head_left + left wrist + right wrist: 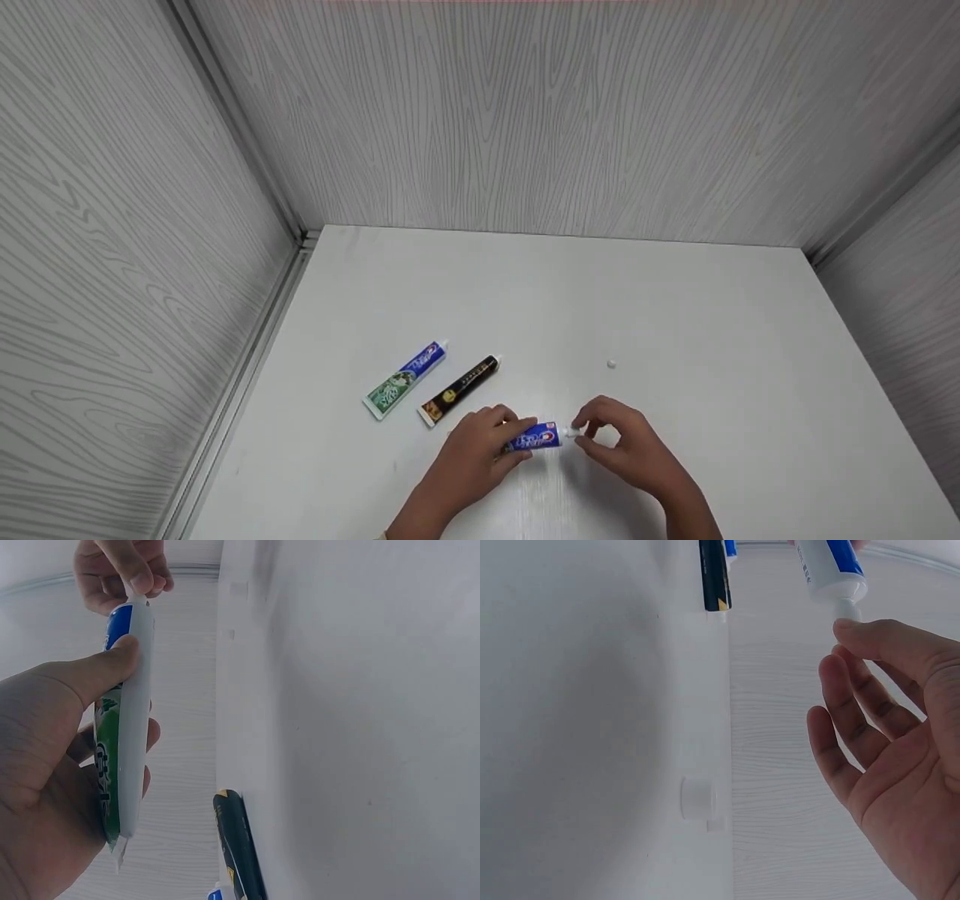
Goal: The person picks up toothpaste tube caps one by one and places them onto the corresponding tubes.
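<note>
The left hand (480,454) gripped the tube (543,436) above the table (562,300); the right hand (628,448) pinched its white cap (136,598). Cap-turning was apparently in hand; the next move seemingly called for steadying the tube while the fingertips twisted.

Head view evenly lit; soft shadows on white tabletop (697,315); wrist views dimmer, hazy.

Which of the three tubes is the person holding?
The tube in the left hand, its white tip pinched by the right hand. The black tube and the blue-and-green tube beside it lie on the table.
</note>
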Action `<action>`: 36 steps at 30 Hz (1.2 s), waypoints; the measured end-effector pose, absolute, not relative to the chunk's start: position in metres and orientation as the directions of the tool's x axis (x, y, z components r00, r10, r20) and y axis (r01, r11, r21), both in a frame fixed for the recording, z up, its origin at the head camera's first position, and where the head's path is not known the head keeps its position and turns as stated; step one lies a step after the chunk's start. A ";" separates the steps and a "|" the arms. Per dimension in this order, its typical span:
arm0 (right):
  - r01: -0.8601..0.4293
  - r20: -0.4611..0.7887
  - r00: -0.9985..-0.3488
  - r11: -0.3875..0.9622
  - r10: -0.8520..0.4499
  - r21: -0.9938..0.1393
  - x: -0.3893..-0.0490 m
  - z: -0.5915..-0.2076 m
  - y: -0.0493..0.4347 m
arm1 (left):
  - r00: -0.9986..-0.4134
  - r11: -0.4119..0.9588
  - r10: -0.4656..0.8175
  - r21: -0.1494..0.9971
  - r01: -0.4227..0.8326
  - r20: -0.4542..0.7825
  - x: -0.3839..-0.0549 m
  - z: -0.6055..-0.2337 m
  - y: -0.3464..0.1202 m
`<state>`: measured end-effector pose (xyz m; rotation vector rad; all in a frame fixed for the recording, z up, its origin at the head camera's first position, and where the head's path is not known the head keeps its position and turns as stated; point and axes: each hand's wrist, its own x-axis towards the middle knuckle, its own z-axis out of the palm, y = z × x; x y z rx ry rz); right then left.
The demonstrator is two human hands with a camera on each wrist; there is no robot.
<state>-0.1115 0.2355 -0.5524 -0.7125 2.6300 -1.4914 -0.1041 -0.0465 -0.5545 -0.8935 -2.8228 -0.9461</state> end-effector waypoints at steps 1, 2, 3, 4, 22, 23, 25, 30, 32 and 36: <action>-0.368 0.185 -0.895 0.437 -0.406 -0.821 -0.112 -0.552 0.235 | -0.836 0.651 0.512 0.544 0.529 0.200 -0.104 -0.554 -0.046; -0.365 0.179 -0.895 0.438 -0.409 -0.822 -0.112 -0.552 0.235 | -0.837 0.654 0.511 0.545 0.526 0.195 -0.104 -0.554 -0.046; -0.361 0.173 -0.895 0.439 -0.412 -0.822 -0.112 -0.552 0.236 | -0.838 0.655 0.511 0.543 0.525 0.192 -0.104 -0.554 -0.047; -0.357 0.166 -0.895 0.442 -0.414 -0.823 -0.112 -0.552 0.236 | -0.839 0.657 0.511 0.544 0.522 0.187 -0.104 -0.554 -0.047; -0.261 0.024 -0.897 0.485 -0.441 -0.835 -0.116 -0.556 0.236 | -0.818 0.643 0.529 0.524 0.559 0.224 -0.104 -0.554 -0.049; -0.257 0.018 -0.896 0.484 -0.444 -0.837 -0.116 -0.556 0.236 | -0.818 0.643 0.530 0.524 0.559 0.223 -0.104 -0.554 -0.049; -0.245 0.002 -0.893 0.483 -0.450 -0.841 -0.116 -0.556 0.236 | -0.819 0.641 0.530 0.528 0.557 0.221 -0.103 -0.554 -0.049; -0.204 -0.050 -0.891 0.497 -0.452 -0.844 -0.117 -0.557 0.236 | -0.824 0.636 0.527 0.546 0.545 0.208 -0.102 -0.553 -0.048; -0.189 -0.068 -0.890 0.501 -0.451 -0.844 -0.117 -0.557 0.236 | -0.825 0.633 0.526 0.553 0.542 0.206 -0.102 -0.553 -0.048; -0.164 -0.089 -0.892 0.502 -0.442 -0.849 -0.117 -0.558 0.236 | -0.826 0.630 0.527 0.560 0.539 0.202 -0.101 -0.552 -0.048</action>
